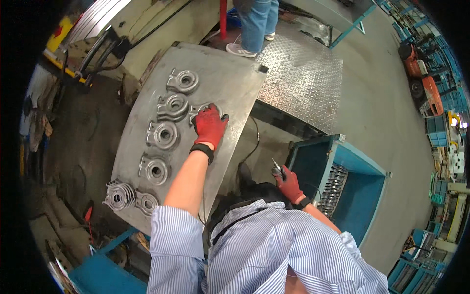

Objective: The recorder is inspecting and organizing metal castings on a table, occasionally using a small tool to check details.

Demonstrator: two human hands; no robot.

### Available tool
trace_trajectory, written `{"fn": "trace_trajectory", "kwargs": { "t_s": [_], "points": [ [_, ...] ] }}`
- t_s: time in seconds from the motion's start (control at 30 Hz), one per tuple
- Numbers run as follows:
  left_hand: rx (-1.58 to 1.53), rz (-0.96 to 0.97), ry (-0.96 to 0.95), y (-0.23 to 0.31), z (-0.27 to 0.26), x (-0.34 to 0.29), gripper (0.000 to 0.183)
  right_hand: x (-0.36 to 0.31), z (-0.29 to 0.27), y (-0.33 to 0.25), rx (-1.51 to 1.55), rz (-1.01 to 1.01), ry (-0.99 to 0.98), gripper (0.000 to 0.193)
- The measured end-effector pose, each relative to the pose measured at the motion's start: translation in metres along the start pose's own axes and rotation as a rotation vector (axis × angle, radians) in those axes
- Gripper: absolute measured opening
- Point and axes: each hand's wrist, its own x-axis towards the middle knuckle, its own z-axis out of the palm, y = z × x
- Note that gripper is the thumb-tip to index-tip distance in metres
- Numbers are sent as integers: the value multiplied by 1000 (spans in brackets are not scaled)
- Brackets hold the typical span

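Note:
In a red glove, my left hand [210,125] grips a grey metal casting [193,116] lying on the steel table. The hand covers most of that part. My right hand [289,184], also gloved in red, is closed around a slim hand-held grinder [277,165] with a thin pointed tip, held off the table's right side. More round, snail-shaped castings lie along the table, among them one at the far end [186,81], one in the middle [165,135] and one nearer me [155,170]. A stack of castings [119,195] stands at the near left corner.
The steel table [215,68] has a raised stop at its far right corner. To my right stands a blue metal bin [360,203] with rows of castings inside. A hose [257,139] hangs beside the table. Beyond, a person [254,24] stands on a tread-plate platform [303,73].

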Motion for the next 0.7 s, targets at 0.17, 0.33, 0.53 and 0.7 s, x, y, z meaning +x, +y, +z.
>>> {"fn": "trace_trajectory", "kwargs": {
  "t_s": [0.17, 0.33, 0.53, 0.7],
  "points": [
    [168, -3, -32, 14, 24, 25, 80, -8, -25, 0, -58, 72, 71, 29],
    [60, -170, -68, 19, 13, 24, 81, -4, -27, 6, 44, 114, -36, 33],
    [-986, -292, 279, -10, -6, -53, 74, -1, -1, -2, -37, -14, -73, 31],
    [-1592, -470, 320, -30, -16, -160, 49, -3, 17, -26, -54, -174, -139, 30]
  ]
}}
